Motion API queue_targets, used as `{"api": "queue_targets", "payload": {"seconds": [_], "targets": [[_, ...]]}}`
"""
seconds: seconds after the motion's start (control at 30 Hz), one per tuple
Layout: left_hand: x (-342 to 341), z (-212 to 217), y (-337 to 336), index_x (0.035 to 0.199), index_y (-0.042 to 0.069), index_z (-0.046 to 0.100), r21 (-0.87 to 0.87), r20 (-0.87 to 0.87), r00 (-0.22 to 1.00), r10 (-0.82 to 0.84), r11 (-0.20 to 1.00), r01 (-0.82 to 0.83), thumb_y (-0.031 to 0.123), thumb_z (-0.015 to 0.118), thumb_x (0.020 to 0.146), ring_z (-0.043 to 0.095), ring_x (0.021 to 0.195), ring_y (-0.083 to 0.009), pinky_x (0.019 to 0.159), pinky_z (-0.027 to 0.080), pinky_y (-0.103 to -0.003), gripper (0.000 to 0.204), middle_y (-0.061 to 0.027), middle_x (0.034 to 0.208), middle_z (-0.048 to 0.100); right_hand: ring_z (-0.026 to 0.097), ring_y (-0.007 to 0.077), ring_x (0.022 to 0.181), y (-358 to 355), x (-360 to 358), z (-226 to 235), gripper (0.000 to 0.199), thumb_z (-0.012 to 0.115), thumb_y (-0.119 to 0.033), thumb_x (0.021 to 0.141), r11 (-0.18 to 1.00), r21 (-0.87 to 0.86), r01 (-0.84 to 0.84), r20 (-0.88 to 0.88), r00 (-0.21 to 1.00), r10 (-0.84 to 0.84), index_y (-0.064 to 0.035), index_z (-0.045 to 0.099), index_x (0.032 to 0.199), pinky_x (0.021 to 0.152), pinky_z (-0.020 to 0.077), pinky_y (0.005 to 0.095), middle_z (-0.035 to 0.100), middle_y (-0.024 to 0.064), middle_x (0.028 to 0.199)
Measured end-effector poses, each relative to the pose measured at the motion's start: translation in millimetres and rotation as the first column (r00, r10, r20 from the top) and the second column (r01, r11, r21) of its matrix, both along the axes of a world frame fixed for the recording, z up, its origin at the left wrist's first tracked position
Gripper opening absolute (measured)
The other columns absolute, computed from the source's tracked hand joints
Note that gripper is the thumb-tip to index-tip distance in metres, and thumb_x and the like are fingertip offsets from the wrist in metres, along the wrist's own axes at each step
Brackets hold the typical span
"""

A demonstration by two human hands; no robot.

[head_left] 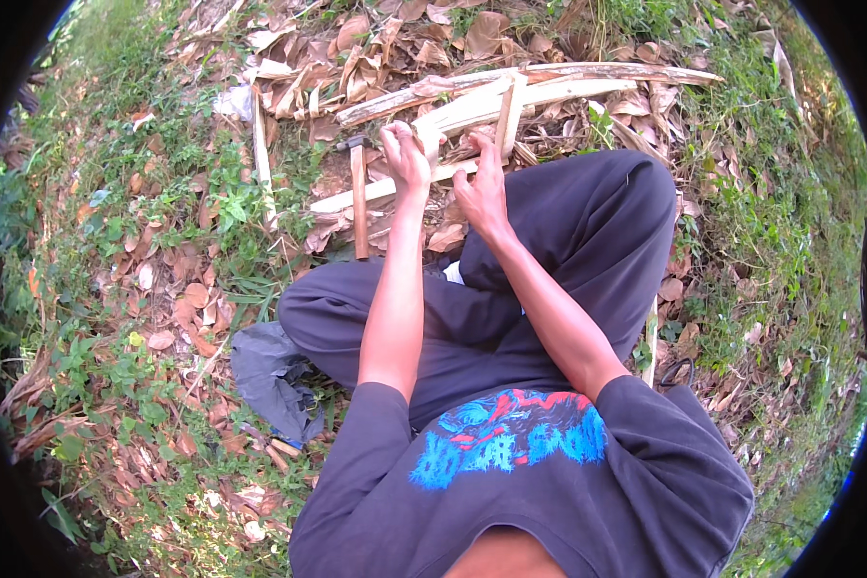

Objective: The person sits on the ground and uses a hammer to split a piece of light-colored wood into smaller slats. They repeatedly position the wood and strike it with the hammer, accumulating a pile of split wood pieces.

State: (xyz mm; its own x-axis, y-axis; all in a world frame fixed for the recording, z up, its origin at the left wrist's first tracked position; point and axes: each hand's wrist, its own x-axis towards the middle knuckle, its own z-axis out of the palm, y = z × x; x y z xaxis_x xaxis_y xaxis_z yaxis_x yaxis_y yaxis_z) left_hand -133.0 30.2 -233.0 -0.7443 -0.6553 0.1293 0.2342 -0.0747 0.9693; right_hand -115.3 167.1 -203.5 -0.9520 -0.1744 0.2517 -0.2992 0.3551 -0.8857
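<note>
My left hand (409,162) is closed, fingers curled at a pale piece of wood (428,141) that shows along its inner side. To its right, my right hand (484,193) has bent fingers around something mostly hidden by the hand. A short wooden stick (512,114) rises just beyond the right fingertips; whether they touch it I cannot make out. A long pale wood strip (356,196) runs beneath both hands. Left of my left hand lies a hammer (359,197) with a brown handle and dark head.
Long split wood pieces (588,75) lie beyond my hands on dry leaves. A narrow wood stick (262,159) lies at the left, near a clear plastic bag (233,101). A dark cloth (275,371) is beside my folded legs (588,231). Grass and leaves surround me.
</note>
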Motion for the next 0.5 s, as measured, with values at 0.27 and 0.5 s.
{"api": "queue_targets", "payload": {"seconds": [0.27,0.5], "targets": [[-1.2,24.1,6.1,0.105,0.004,0.039,-0.086,0.143,0.979,0.146,0.987,-0.135,0.029,0.038,0.107,0.062,0.066,-0.0195,0.058,0.051,-0.033,0.025,-0.0132,0.086,0.054,0.034,0.049,0.131,-35.8,3.5,-55.6,0.079,0.078,-0.02,0.074,0.933,0.348,-0.089,0.2,0.98,0.019,-0.0127,0.043,0.145,0.11,0.0323,0.0574,0.034,0.0295,0.142],[-5.2,35.6,11.2,0.105,0.002,0.037,-0.041,0.163,0.981,0.109,0.994,-0.104,0.022,0.044,0.104,0.065,0.062,-0.0215,0.052,0.053,-0.033,0.021,-0.0139,0.083,0.055,0.039,0.0455,0.129,-27.4,7.5,-76.5,0.058,0.07,-0.014,0.076,0.949,0.307,-0.067,0.044,0.997,0.056,-0.0019,0.052,0.13,0.11,0.0345,0.0508,0.042,0.0303,0.136]]}}
